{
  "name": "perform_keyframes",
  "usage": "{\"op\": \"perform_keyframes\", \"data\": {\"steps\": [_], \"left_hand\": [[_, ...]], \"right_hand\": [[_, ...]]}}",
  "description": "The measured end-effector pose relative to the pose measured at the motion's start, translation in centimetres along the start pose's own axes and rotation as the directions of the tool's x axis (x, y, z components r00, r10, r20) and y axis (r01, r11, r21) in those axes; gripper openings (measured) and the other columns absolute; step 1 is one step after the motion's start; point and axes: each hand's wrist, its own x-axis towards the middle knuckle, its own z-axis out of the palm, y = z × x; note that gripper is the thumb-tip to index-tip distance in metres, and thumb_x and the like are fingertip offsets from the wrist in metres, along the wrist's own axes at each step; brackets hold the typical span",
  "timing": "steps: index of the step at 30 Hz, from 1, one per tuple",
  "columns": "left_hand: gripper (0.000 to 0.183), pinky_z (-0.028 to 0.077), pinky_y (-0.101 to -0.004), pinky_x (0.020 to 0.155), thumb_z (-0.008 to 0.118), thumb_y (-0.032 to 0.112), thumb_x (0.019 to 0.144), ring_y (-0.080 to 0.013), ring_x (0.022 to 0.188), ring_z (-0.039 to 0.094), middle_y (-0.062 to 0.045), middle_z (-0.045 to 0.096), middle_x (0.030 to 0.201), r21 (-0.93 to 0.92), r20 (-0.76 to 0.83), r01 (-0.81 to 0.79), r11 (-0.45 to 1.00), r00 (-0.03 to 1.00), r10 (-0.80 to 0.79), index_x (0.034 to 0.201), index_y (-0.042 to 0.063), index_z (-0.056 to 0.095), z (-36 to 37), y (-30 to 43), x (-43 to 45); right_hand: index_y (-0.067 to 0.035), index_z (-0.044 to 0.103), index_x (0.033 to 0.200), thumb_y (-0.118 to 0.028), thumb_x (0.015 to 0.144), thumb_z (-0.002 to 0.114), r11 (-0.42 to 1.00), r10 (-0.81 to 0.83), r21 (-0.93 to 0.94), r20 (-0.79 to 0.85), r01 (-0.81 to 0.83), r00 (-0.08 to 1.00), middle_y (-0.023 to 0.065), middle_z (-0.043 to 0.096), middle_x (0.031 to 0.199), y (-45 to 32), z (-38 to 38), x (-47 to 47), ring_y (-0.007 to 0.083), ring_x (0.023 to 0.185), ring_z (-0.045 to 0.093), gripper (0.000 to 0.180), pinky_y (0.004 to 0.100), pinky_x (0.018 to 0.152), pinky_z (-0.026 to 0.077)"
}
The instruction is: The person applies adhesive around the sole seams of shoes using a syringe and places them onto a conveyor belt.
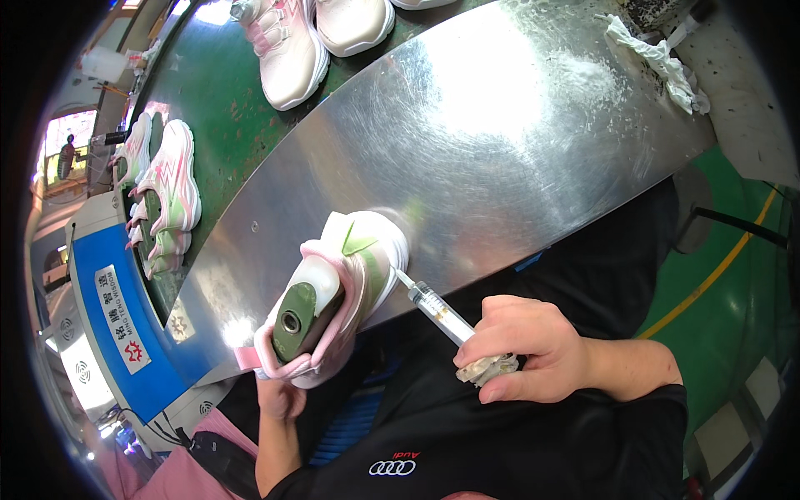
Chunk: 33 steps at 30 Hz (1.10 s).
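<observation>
A white, pink and green sneaker (369, 250) tilts over the front edge of the metal tabletop, its toe on the metal. A green shoe last (297, 319) with a metal-rimmed hole fills its opening. My left hand (281, 397) grips the heel from below, its fingers mostly hidden by the shoe. In my right hand (531, 350) is a clear plastic syringe (442, 311), its tip at the seam between upper and white sole. Around the plunger end, under my fingers, is a lumpy whitish wad (486, 369).
Beyond the metal tabletop (350, 156) runs a green conveyor belt (219, 106) carrying several sneakers (169, 181) and a larger-looking pair (290, 62). Crumpled white tissue (662, 62) and a brush handle lie at the far right. A blue machine panel (119, 312) bearing writing stands left.
</observation>
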Motion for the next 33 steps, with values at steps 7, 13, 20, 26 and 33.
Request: {"op": "perform_keyframes", "data": {"steps": [7, 13, 20, 26, 33], "left_hand": [[0.082, 0.036, -0.0426, 0.105, 0.073, 0.009, 0.071, -0.0291, 0.122, 0.047, -0.016, 0.046, 0.133, -0.277, 0.292, 0.227, 0.934, 0.946, -0.143, 0.139, 0.000, 0.028, 0.3, -3.9, -2.8], [0.087, 0.041, -0.0432, 0.101, 0.072, 0.012, 0.068, -0.0312, 0.120, 0.049, -0.018, 0.045, 0.133, -0.304, 0.442, 0.310, 0.901, 0.884, -0.155, 0.140, -0.001, 0.024, 3.4, -6.0, -3.1], [0.079, 0.042, -0.0427, 0.098, 0.065, 0.002, 0.067, -0.0301, 0.117, 0.051, -0.018, 0.050, 0.125, -0.314, 0.660, 0.598, 0.738, 0.696, -0.284, 0.138, 0.001, 0.030, 6.6, -5.9, -2.0], [0.068, 0.045, -0.0409, 0.094, 0.062, -0.005, 0.063, -0.0289, 0.110, 0.055, -0.013, 0.056, 0.118, -0.298, 0.746, 0.648, 0.701, 0.616, -0.253, 0.128, 0.005, 0.043, 10.3, -5.6, -0.7], [0.075, 0.040, -0.0435, 0.103, 0.060, -0.015, 0.073, -0.0282, 0.125, 0.045, -0.012, 0.048, 0.131, -0.330, 0.890, 0.704, 0.629, 0.454, -0.040, 0.138, 0.011, 0.034, 14.0, -5.8, 2.1]], "right_hand": [[-0.003, 0.065, 0.098, -0.023, 0.077, 0.075, 0.999, 0.015, -0.028, 0.010, -0.014, 1.000, 0.0056, 0.067, 0.083, -0.9, 0.4, 0.0, 0.0179, 0.060, 0.051, 0.031, 0.0298, 0.056, 0.037], [-0.003, 0.065, 0.098, -0.020, 0.075, 0.076, 0.992, 0.094, -0.084, 0.056, -0.089, 0.994, 0.0057, 0.067, 0.084, -3.5, 0.3, 0.9, 0.0188, 0.061, 0.051, 0.030, 0.0300, 0.056, 0.039], [-0.002, 0.068, 0.096, -0.016, 0.072, 0.077, 0.945, 0.324, -0.122, 0.189, -0.305, 0.927, 0.0046, 0.068, 0.084, -7.6, -0.8, 1.1, 0.0183, 0.062, 0.054, 0.029, 0.0293, 0.056, 0.039], [-0.002, 0.068, 0.096, -0.022, 0.073, 0.078, 0.949, 0.301, -0.145, 0.171, -0.279, 0.938, 0.0044, 0.068, 0.082, -10.7, -1.2, -0.9, 0.0155, 0.057, 0.052, 0.032, 0.0276, 0.052, 0.034], [-0.002, 0.066, 0.098, -0.025, 0.075, 0.077, 0.950, 0.232, -0.250, 0.158, -0.188, 0.960, 0.0050, 0.066, 0.079, -14.1, -1.9, -2.1, 0.0163, 0.056, 0.047, 0.034, 0.0284, 0.051, 0.033]]}}
